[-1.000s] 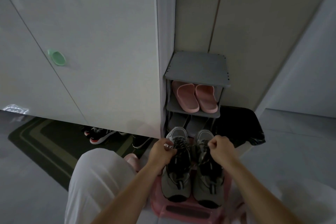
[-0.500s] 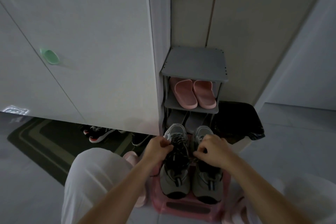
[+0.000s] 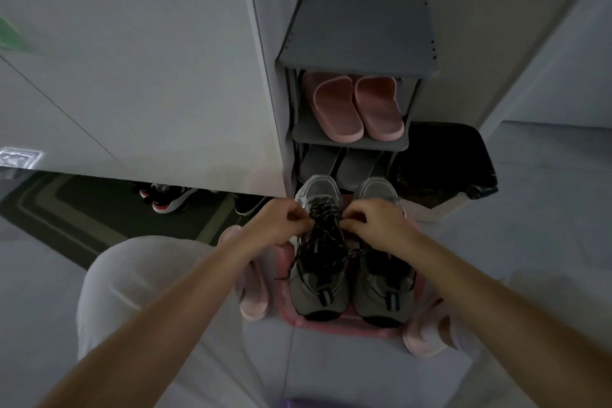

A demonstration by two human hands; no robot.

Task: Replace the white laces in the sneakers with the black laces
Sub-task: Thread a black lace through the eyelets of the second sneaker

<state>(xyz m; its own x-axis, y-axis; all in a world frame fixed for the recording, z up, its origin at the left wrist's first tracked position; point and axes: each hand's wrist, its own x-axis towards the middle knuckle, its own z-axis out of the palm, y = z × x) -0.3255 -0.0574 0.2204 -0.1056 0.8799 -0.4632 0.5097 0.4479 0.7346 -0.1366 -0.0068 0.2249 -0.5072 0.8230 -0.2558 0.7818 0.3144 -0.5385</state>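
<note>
Two grey sneakers stand side by side on a pink stool (image 3: 347,329), toes pointing away from me. The left sneaker (image 3: 319,288) carries a dark speckled lace (image 3: 323,209) through its eyelets. My left hand (image 3: 280,220) pinches the lace at the left side of that sneaker's tongue. My right hand (image 3: 376,220) pinches the lace at its right side, fingers curled. Both hands nearly meet over the left sneaker. A loose strand trails across to the right sneaker (image 3: 384,291). No white lace is visible.
A grey shoe rack (image 3: 359,33) with pink slippers (image 3: 357,109) stands just behind the stool. A black bag (image 3: 443,159) lies to its right. A white cabinet (image 3: 149,60) is on the left with sneakers (image 3: 169,197) and a green mat (image 3: 73,209) beneath. My knee (image 3: 139,291) is near left.
My hands were apart, pulling the lace ends outward; they have since come together over the left sneaker. The view has dropped closer to the shoes.
</note>
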